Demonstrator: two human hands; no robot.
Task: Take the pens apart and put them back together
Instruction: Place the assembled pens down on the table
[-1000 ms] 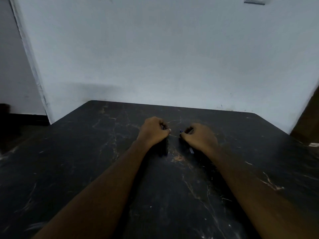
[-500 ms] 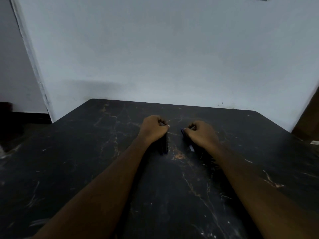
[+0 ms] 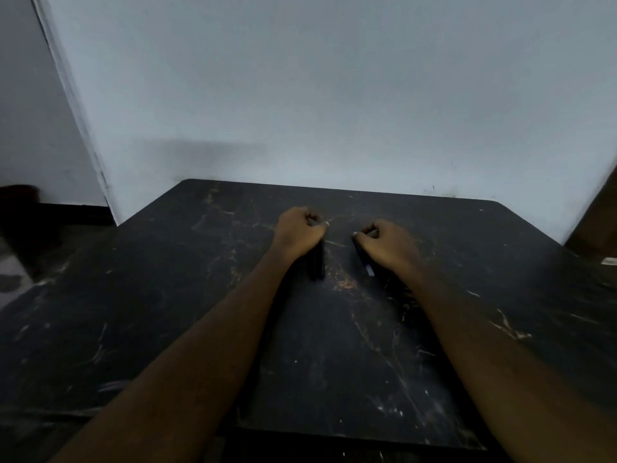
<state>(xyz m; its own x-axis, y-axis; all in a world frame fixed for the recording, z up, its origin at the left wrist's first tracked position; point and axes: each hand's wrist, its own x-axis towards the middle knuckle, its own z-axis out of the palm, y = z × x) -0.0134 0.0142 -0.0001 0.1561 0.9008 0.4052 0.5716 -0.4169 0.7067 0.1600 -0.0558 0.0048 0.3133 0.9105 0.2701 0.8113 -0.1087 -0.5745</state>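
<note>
hands both fisted on dark scratched table (image 3: pixel 167 329), apart. left hand (image 3: pixel 298 232) closed round dark pen parts (image 3: pixel 317 262) poking out below; right hand (image 3: pixel 389 243) closed round pen (image 3: pixel 365 262) w/ pale end.

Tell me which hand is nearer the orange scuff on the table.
Left. The left hand sits just up-left of the orange scuff; the right hand lies slightly farther, up-right.

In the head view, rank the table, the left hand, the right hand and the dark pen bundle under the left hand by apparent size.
1. Table, by far.
2. Left hand and right hand: alike, unranked.
3. Pen bundle, partly hidden by the hand, so unsure.
</note>
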